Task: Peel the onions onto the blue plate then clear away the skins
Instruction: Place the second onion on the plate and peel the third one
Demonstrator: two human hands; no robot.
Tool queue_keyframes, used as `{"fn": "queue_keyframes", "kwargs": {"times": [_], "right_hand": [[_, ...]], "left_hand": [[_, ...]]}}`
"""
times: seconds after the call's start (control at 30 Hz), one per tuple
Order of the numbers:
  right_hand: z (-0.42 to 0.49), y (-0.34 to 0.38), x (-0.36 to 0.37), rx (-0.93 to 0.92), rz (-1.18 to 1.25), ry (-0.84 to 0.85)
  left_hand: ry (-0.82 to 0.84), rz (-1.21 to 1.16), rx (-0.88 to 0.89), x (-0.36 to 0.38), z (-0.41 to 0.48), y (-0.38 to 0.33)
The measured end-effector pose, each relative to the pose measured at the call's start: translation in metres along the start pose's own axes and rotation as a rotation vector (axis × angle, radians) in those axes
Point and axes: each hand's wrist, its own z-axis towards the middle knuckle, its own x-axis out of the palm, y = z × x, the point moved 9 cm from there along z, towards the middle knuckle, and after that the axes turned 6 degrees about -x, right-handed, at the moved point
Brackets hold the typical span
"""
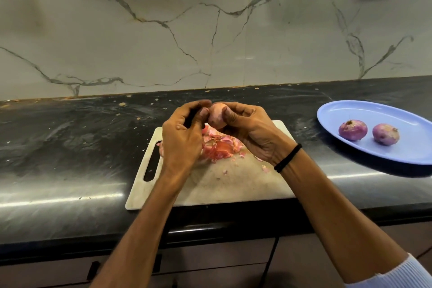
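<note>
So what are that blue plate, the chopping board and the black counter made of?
The blue plate looks like plastic or melamine: even colour, soft sheen. The chopping board seems plastic too: off-white, stained, scuffed, with a moulded handle slot. The black counter appears to be polished stone: pale veining and glossy reflections along its edge.

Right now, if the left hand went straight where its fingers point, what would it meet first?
The onion in the right hand; the left hand seems to touch it with its thumb, though depth is unclear.
</note>
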Motion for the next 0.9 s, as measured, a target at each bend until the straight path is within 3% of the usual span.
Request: {"fn": "queue_keyframes", "kwargs": {"times": [0.4,0.9], "right_hand": [[-0.003,0.000,-0.006,0.059,-0.057,-0.019],[0.010,-0.010,0.000,0.075,-0.036,-0.041]], "left_hand": [[0.149,0.077,0.005,0.012,0.005,0.007],[0.162,0.505,0.266,0.026,0.027,-0.013]]}}
